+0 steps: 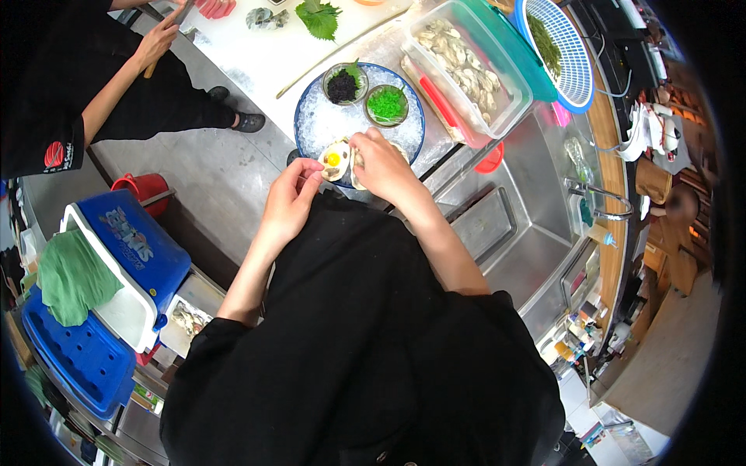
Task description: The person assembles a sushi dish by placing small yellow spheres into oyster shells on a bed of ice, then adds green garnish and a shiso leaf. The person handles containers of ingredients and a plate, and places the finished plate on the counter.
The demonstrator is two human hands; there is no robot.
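Note:
A half-shell oyster (332,161) with a round yellow yolk on it sits at the near rim of a blue-edged round plate (315,124) of crushed ice. My left hand (289,200) pinches the shell's left edge between thumb and fingers. With its fingers curled down, my right hand (386,168) grips at the shell's right side, and its fingertips are partly hidden. More pale shell shows beneath and behind that hand. On the ice stand a small glass bowl of black roe (341,86) with a green leaf and another of bright green roe (386,106).
A clear tub of shucked oysters (454,62) stands right of the plate, beside a blue-white basket of greens (556,50). Farther right is a steel sink (536,256). At the upper left, another person's hand (158,40) holds a knife. A blue cooler (128,248) stands at left.

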